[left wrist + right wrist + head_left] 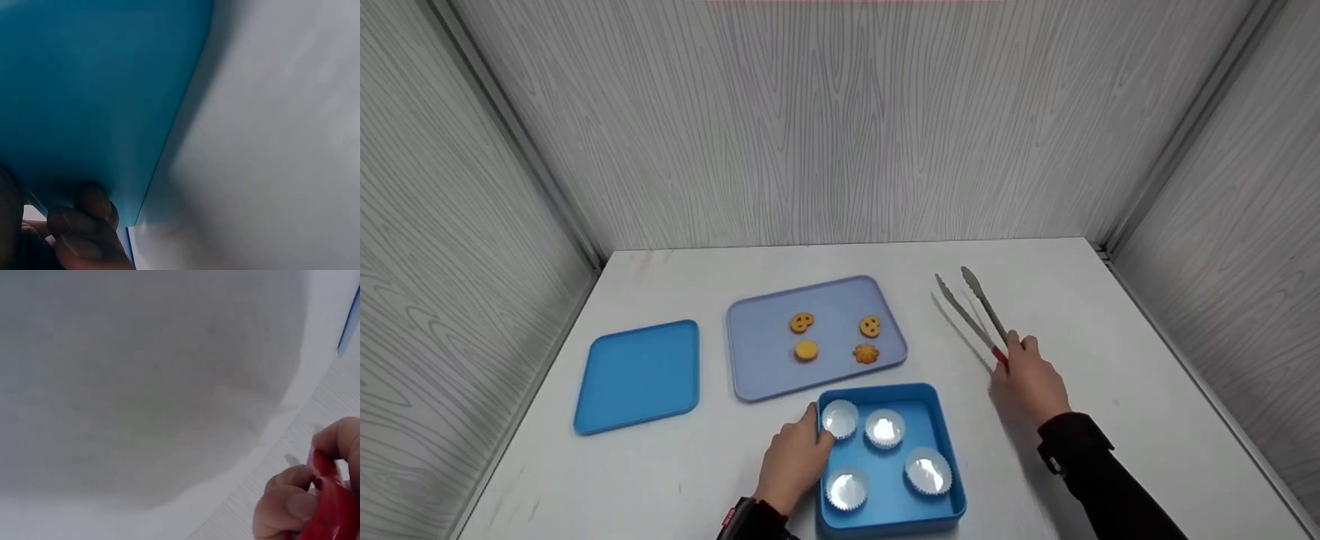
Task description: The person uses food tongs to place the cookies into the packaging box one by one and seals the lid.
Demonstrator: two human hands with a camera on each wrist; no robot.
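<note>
My left hand [793, 459] grips the left wall of a deep blue box [885, 517], its thumb over the rim. In the left wrist view the curled fingers [84, 225] lie against the box's outer side [95, 101]. Several foil-lined white paper cups [928, 471] stand inside it. Over the table's right part, my right hand [1033, 381] holds metal tongs [969, 315] by their red handles [334, 512]. The tongs' arms are spread, with nothing between the tips, which point toward the back wall.
Behind the box lies a lavender tray [765, 375] with several small cookies, among them a round yellow one [805, 350] and a flower-shaped one [865, 354]. A flat blue tray [641, 379] sits at the left. Grey wood-grain walls [840, 127] enclose the white table [697, 480].
</note>
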